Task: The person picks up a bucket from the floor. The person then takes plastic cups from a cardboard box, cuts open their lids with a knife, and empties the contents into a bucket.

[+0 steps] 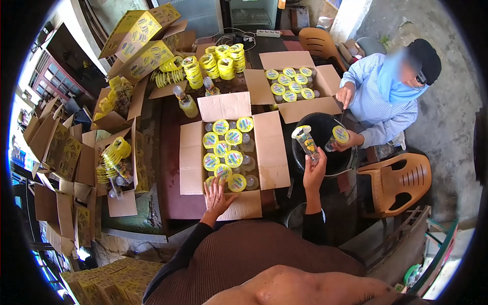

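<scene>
Right hand: grasping; fingers of the right hand [315, 165] close on the lower end of a printed pack [305, 138].
Pack location: raised, tilted, over the left rim of the black bucket [316, 121], beyond the right flap of the open carton [270, 150].
Left hand: not clenched; the left hand [218, 197] lies with fingers spread on yellow-lidded cups [222, 148] at the carton's near edge.
Drop hazard: the pack could fall into the bucket; probable cause, a grip at one end only.
Crush hazard: lids could dent or cups tip; probable cause, downward pressure from the left palm.
Collision hazard: the co-worker's hand [353, 141], holding another cup [339, 134], is near; probable cause, shared space above the bucket.
Carton material: brown corrugated board, matte, rectangular, flaps spread; stands toward the near edge of the table [173, 152].
Lid form: round, flat, printed, yellow-rimmed.
Pack material: clear, glossy, elongated; contents indistinct.
Bucket form: round, dark, smooth.
</scene>
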{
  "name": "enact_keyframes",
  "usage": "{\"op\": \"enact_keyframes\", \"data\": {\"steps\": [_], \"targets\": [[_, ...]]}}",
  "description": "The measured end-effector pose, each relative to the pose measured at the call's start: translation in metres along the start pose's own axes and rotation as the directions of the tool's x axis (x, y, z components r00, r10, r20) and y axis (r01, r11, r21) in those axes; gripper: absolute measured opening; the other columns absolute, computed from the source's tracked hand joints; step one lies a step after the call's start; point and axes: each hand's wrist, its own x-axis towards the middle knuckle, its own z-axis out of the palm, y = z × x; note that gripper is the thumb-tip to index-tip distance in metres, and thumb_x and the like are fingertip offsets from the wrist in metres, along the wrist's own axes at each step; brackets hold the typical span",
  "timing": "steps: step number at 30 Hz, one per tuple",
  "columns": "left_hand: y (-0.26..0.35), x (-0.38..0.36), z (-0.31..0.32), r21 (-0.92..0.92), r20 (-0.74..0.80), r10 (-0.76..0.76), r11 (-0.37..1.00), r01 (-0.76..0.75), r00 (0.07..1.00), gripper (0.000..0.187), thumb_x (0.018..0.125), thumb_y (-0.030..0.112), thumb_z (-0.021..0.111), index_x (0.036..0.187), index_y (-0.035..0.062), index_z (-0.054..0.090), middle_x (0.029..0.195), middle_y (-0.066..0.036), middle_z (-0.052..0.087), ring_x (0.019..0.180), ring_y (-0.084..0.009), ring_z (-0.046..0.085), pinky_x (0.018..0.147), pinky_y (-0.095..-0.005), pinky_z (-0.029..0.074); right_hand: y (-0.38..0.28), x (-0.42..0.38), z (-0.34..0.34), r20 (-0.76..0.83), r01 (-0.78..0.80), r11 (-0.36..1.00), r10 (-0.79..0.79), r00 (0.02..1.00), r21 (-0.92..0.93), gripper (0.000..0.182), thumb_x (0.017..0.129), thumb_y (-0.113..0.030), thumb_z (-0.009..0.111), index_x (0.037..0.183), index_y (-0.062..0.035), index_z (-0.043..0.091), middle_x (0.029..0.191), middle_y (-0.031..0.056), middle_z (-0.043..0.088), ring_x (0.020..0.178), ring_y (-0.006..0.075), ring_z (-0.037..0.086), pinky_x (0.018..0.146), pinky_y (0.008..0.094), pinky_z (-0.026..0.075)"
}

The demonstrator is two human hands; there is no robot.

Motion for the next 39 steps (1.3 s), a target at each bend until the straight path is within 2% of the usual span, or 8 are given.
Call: {"op": "enact_keyframes", "data": {"steps": [3, 5, 8, 10, 15, 24, 34, 39], "targets": [[-0.014, -0.015, 0.002, -0.135, 0.007, -0.098, 0.986, 0.098, 0.995, 0.099, 0.068, 0.057, 0.075, 0.139, 0.0034, 0.031, 0.145, -0.018, 0.031, 0.137, -0.0361, 0.026, 0.112, -0.0567, 0.017, 0.004, -0.001, 0.011, 0.045, -0.001, 1.0, 0.002, 0.999, -0.008, 0.044, 0.09, -0.015, 0.064, 0.128, -0.002, 0.046, 0.119, 0.0186, 0.053, 0.108, 0.0335, 0.057, 0.084, 0.0365, 0.051], [-0.022, -0.019, 0.002, -0.095, -0.052, -0.026, 0.995, 0.021, 0.998, 0.102, 0.062, 0.053, 0.08, 0.136, 0.0023, 0.032, 0.14, -0.019, 0.034, 0.13, -0.0374, 0.034, 0.108, -0.0536, 0.026, 0.005, -0.001, 0.02, 0.068, 0.025, 1.0, -0.024, 0.997, -0.012, 0.044, 0.09, -0.016, 0.064, 0.128, -0.002, 0.046, 0.119, 0.0185, 0.053, 0.107, 0.0338, 0.057, 0.084, 0.0367, 0.051], [-0.026, -0.024, 0.001, -0.189, -0.118, -0.095, 0.979, 0.071, 0.989, 0.097, 0.058, 0.053, 0.082, 0.13, 0.0027, 0.041, 0.128, -0.017, 0.044, 0.117, -0.0362, 0.043, 0.099, -0.0507, 0.035, -0.009, 0.0, 0.033, 0.088, -0.003, 0.999, -0.001, 0.996, 0.042, 0.044, 0.09, -0.015, 0.064, 0.128, -0.0023, 0.046, 0.118, 0.0182, 0.053, 0.106, 0.0334, 0.057, 0.084, 0.0372, 0.051], [-0.024, -0.025, -0.005, -0.118, 0.009, -0.129, 0.985, 0.129, 0.992, 0.078, 0.06, 0.048, 0.082, 0.12, 0.0071, 0.053, 0.116, -0.012, 0.052, 0.106, -0.0322, 0.049, 0.091, -0.0483, 0.038, -0.011, -0.001, 0.041, 0.107, -0.002, 0.998, -0.005, 0.994, 0.065, 0.044, 0.09, -0.015, 0.064, 0.128, -0.0026, 0.046, 0.117, 0.0182, 0.053, 0.106, 0.0334, 0.057, 0.084, 0.0373, 0.051], [-0.021, -0.025, -0.003, -0.049, -0.064, 0.009, 0.999, -0.013, 0.998, 0.049, 0.065, 0.047, 0.078, 0.103, 0.0183, 0.066, 0.109, -0.005, 0.056, 0.103, -0.0278, 0.05, 0.086, -0.045, 0.038, -0.03, -0.007, 0.055, 0.147, 0.063, 0.997, -0.07, 0.987, 0.049, 0.044, 0.088, -0.012, 0.065, 0.127, -0.0036, 0.047, 0.114, 0.0177, 0.053, 0.104, 0.035, 0.057, 0.083, 0.0383, 0.05], [-0.029, -0.012, 0.015, -0.037, -0.112, 0.172, 0.983, -0.177, 0.979, 0.023, 0.069, 0.027, 0.073, 0.084, 0.0144, 0.061, 0.095, -0.001, 0.056, 0.098, -0.0253, 0.051, 0.084, -0.0441, 0.036, -0.063, -0.035, 0.055, 0.148, 0.104, 0.994, -0.097, 0.984, -0.04, 0.045, 0.086, -0.011, 0.065, 0.126, -0.0039, 0.046, 0.113, 0.0183, 0.053, 0.104, 0.0374, 0.055, 0.088, 0.0402, 0.047], [-0.038, -0.015, 0.02, -0.128, -0.113, 0.219, 0.964, -0.233, 0.969, 0.009, 0.073, 0.015, 0.064, 0.081, 0.0134, 0.058, 0.093, -0.003, 0.056, 0.093, -0.0251, 0.053, 0.076, -0.0423, 0.039, -0.069, -0.047, 0.04, 0.007, 0.087, 0.989, -0.087, 0.996, -0.122, 0.045, 0.087, -0.012, 0.065, 0.127, -0.0042, 0.047, 0.115, 0.0176, 0.052, 0.106, 0.0353, 0.056, 0.086, 0.0396, 0.049], [-0.042, -0.02, 0.018, -0.114, -0.142, 0.25, 0.957, -0.267, 0.958, 0.008, 0.075, 0.015, 0.063, 0.081, 0.0131, 0.058, 0.094, -0.003, 0.056, 0.094, -0.0248, 0.053, 0.076, -0.0425, 0.039, -0.074, -0.032, 0.048, 0.1, 0.093, 0.98, -0.076, 0.992, -0.177, 0.045, 0.087, -0.01, 0.065, 0.127, -0.0048, 0.047, 0.114, 0.0164, 0.052, 0.105, 0.0354, 0.056, 0.085, 0.0395, 0.049]]}}
